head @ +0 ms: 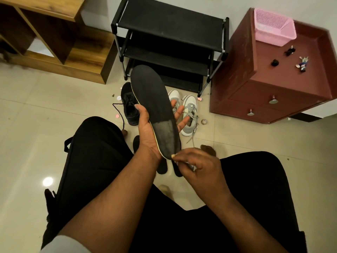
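Observation:
A long black insole (153,105) with a pale edge is held up over my knees, toe end pointing away from me. My left hand (151,130) cradles it from below, thumb on its left edge and fingers showing past its right edge. My right hand (197,165) pinches the heel end between thumb and fingertips. On the floor beyond lie a black sneaker (129,105) with a loose lace and a pair of white and grey sneakers (187,114). More dark insoles (162,167) lie on the floor between my legs.
A black shoe rack (169,39) stands against the wall ahead. A wooden shelf unit (54,39) is at the left, a red-brown drawer cabinet (269,84) with a pink basket (273,28) and small items at the right. Small scraps litter the tiled floor.

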{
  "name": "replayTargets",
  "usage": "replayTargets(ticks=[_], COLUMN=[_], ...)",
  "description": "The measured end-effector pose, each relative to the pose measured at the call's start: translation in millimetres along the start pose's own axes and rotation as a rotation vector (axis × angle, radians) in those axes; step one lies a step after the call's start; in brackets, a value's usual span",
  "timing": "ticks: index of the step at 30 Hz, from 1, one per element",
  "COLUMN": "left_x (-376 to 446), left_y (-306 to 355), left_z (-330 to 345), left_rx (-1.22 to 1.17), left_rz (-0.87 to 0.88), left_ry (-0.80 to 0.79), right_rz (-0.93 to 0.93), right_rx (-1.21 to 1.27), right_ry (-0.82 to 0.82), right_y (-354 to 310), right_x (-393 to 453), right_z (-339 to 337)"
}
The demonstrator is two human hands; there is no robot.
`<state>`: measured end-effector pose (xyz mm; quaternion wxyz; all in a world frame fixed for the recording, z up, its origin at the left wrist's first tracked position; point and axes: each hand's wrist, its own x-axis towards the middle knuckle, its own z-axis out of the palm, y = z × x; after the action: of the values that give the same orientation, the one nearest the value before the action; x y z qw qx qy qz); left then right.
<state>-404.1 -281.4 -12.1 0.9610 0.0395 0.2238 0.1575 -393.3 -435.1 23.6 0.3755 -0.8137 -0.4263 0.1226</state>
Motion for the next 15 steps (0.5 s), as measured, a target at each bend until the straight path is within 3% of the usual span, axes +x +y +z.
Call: replayTargets(ticks=[5,8,13,15], left_x=[-5,-8,-9,-10], left_y=[-4,-7,-3,-2], left_z=[3,5,6,8], left_rx=[0.034,0.049,0.064,0.063], left_rz=[-0.049,-0.165,-0.148,-0.131], left_ry=[-0.008,-0.064,-0.095,-0.084], right_rz=[-0.042,0.011,0.488,0.571], right_rx=[-0.049,-0.014,0.521,0.576], right_ry=[0.014,0.047,0.183,0.17], right_y=[1,1,-6,-5], right_x=[33,61,80,71], right_z=[-7,-9,-13,-15])
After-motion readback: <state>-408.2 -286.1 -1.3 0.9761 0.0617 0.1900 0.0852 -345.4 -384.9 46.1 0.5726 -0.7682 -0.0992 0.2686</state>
